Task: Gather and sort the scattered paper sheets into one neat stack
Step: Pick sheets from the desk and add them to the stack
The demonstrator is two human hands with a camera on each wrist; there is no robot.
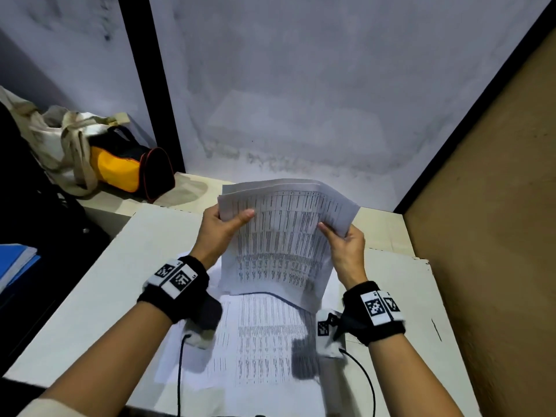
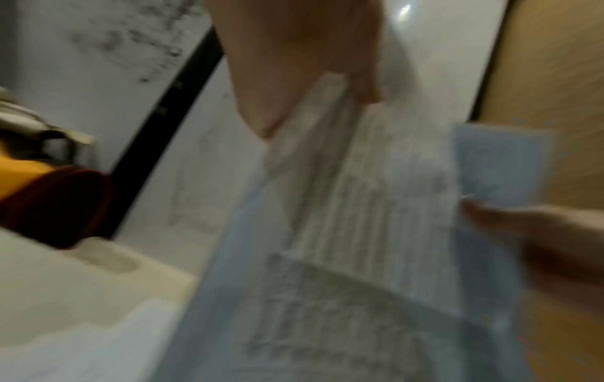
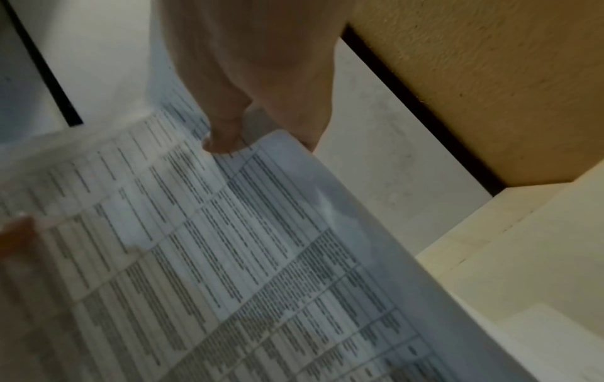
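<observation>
I am gripping the bundle of sheets (image 1: 279,233) with left hand (image 1: 221,228) and right hand (image 1: 346,248) fingers pinching its sides at frame centre, and next I am judging it needs squaring against the surface (image 1: 99,290).

This looks like a plain office or back-room work corner. A pale worktop (image 1: 90,290) sits hard against a stained, whitewashed wall (image 1: 301,85) with a black vertical frame post (image 1: 150,85). Beyond the fingers (image 1: 245,216) and to their left a yellow-and-black bag (image 1: 126,167) and a cloth tote (image 1: 57,139) sit on a ledge; blue folders (image 1: 15,263) lie further left. A tan board partition (image 1: 496,236) closes in the right side. Printed table sheets (image 1: 279,236) suggest paperwork.
</observation>
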